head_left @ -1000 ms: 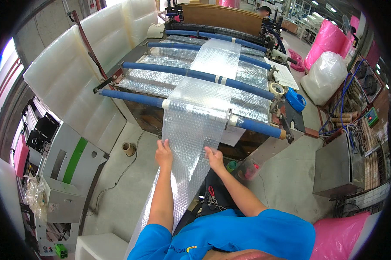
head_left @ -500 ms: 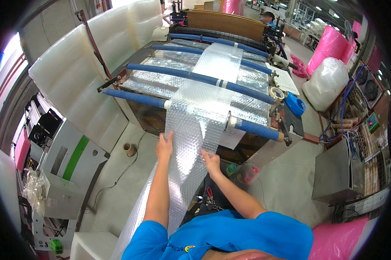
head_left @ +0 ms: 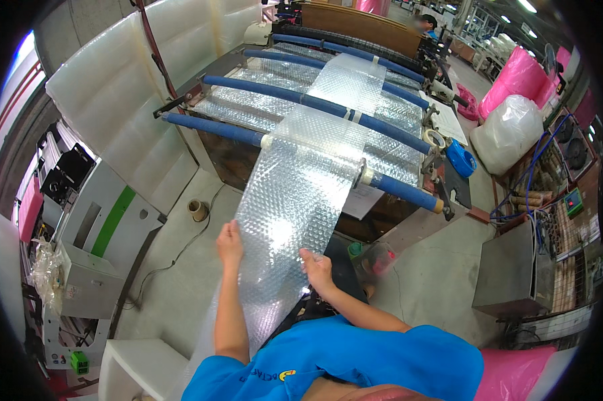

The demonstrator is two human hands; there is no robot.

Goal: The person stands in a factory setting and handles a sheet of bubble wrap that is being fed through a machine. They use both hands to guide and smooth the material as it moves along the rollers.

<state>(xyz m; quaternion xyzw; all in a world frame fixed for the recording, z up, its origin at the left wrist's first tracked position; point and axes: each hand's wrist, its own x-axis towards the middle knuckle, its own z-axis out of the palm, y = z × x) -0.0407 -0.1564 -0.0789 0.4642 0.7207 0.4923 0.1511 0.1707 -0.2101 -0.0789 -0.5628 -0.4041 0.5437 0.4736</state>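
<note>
A long strip of clear bubble wrap [head_left: 284,200] comes toward me over the blue rollers of a machine and runs down past my left side. My left hand [head_left: 230,246] grips its left edge, fingers curled round it. On the opposite edge my right hand [head_left: 317,271] is closed, thumb lying over the film. Between my hands the strip is stretched fairly flat and shines. The nearest blue roller [head_left: 214,129] carries it between two collars; more bubble wrap lies beneath the farther rollers.
A grey-white machine cabinet [head_left: 90,260] with a green stripe stands left, near a cardboard core [head_left: 197,210] on the floor. Tall wrapped white stacks [head_left: 114,87] line the back left. At right are a blue tape dispenser [head_left: 460,159], a stuffed clear bag [head_left: 509,137] and pink rolls [head_left: 515,83].
Both hands have moved down toward me, drawing the bubble wrap along. My left hand has gone farther left, and the strip lies flatter and wider between them.
</note>
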